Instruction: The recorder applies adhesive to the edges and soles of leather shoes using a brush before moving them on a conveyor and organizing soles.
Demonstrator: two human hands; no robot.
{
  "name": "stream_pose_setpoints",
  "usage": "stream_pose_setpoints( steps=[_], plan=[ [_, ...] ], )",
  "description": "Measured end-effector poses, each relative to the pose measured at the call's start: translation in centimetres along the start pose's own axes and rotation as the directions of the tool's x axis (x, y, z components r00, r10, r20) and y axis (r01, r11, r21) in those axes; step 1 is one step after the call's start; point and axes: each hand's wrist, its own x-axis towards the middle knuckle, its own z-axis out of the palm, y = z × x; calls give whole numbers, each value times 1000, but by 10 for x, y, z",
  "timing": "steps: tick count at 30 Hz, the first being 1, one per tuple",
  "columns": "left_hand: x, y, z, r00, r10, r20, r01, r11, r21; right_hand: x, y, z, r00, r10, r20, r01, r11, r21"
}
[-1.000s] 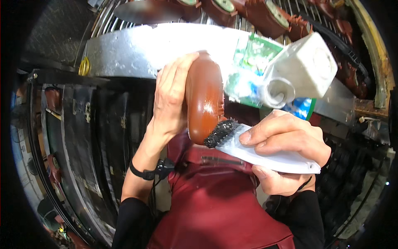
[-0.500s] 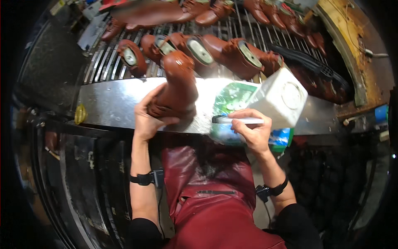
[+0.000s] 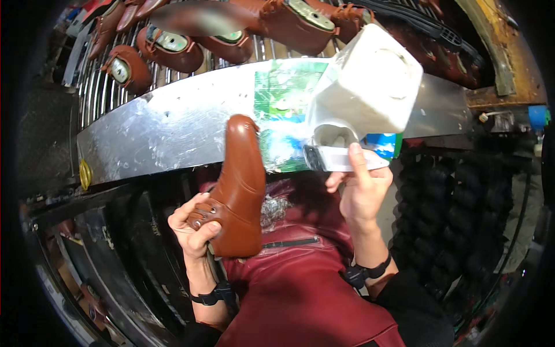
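Note:
My left hand (image 3: 192, 226) grips a brown leather shoe (image 3: 241, 185) by its laced eyelet flap, thumb on the leather. The shoe stands on end over my maroon apron (image 3: 300, 301), toe up toward the metal ledge, with its side to me. In my right hand (image 3: 365, 194) is a brush (image 3: 355, 157) with a white handle and dark bristles. The bristles are by the lower opening of a white plastic container (image 3: 370, 81) lying tilted on the ledge; whether they touch its rim I cannot tell.
The metal ledge (image 3: 173, 121) runs across in front of me, a green and blue printed plastic sheet (image 3: 283, 87) on it. Behind it, several brown shoes (image 3: 298, 26) rest on a barred rack (image 3: 92, 95). A yellow item (image 3: 85, 173) hangs at the ledge's left end.
The shoe has come off the ledge toward my body and turned to show its side. My right hand has tilted the brush beside the container's opening. The view has shifted.

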Motion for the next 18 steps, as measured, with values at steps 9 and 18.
stream_pose_setpoints(
  steps=[9,18],
  plan=[
    [-20,12,12,982,-133,137,169,940,-297,-6,-27,24,915,152,373,-239,950,201],
    [-9,11,21,981,-131,142,183,867,-463,-86,-5,8,835,46,549,-100,993,68]
  ],
)
